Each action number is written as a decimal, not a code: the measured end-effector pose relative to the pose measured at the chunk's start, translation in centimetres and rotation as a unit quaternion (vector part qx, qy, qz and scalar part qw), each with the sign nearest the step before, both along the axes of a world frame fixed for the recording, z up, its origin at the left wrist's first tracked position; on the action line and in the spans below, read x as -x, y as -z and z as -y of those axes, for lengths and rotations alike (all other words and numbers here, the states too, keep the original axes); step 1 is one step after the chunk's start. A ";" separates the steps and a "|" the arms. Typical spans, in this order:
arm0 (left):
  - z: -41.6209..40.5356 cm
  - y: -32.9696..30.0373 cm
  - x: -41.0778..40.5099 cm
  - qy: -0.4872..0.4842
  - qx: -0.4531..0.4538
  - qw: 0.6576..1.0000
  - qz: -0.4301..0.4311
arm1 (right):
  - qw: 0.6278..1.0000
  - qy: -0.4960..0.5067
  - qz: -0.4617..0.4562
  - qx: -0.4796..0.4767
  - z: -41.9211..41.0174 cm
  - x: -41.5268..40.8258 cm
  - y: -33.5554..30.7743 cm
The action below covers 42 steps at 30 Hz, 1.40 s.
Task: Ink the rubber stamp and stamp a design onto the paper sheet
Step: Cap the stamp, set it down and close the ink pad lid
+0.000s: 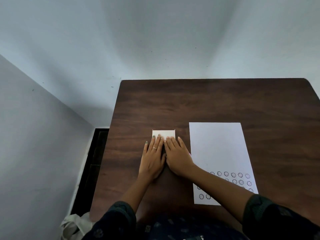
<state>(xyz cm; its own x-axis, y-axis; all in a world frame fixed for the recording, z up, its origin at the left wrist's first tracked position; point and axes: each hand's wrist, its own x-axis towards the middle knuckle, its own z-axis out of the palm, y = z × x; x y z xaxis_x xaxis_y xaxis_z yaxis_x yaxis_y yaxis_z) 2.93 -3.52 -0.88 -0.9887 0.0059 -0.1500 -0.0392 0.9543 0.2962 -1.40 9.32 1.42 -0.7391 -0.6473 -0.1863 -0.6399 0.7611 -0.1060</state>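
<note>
My left hand and my right hand lie flat side by side on the dark wooden table, fingers stretched forward. Their fingertips rest on the near edge of a small white box-like piece. Something dark shows in the gap between the hands; I cannot tell what it is. A pink sliver peeks out at the right edge of my right hand. The white paper sheet lies to the right, with several round stamped marks at its near end, partly hidden by my right forearm. No stamp is plainly visible.
Walls stand behind and to the left of the table, whose left edge drops to a dark floor gap. A pale cloth bag lies on the floor at lower left.
</note>
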 end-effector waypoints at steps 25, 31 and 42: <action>1.3 0.8 3.9 0.004 -0.017 0.999 -0.028 | 0.924 0.175 0.327 0.094 -4.3 8.7 -5.3; 1.0 0.8 2.9 0.001 -0.014 0.999 -0.033 | 0.952 0.085 0.286 -0.066 -4.1 5.5 -5.4; 0.7 0.9 2.0 -0.006 -0.003 0.999 -0.035 | 0.964 0.179 0.173 0.092 -4.3 5.7 -2.2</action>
<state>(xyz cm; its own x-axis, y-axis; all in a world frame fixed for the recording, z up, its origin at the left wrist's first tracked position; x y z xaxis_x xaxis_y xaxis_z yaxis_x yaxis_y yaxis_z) 0.94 -4.19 -1.81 -0.9968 -0.0044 -0.0800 -0.0286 0.9522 0.3042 -7.11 13.64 3.61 -0.8355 -0.4085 -0.3675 -0.2427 0.8743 -0.4203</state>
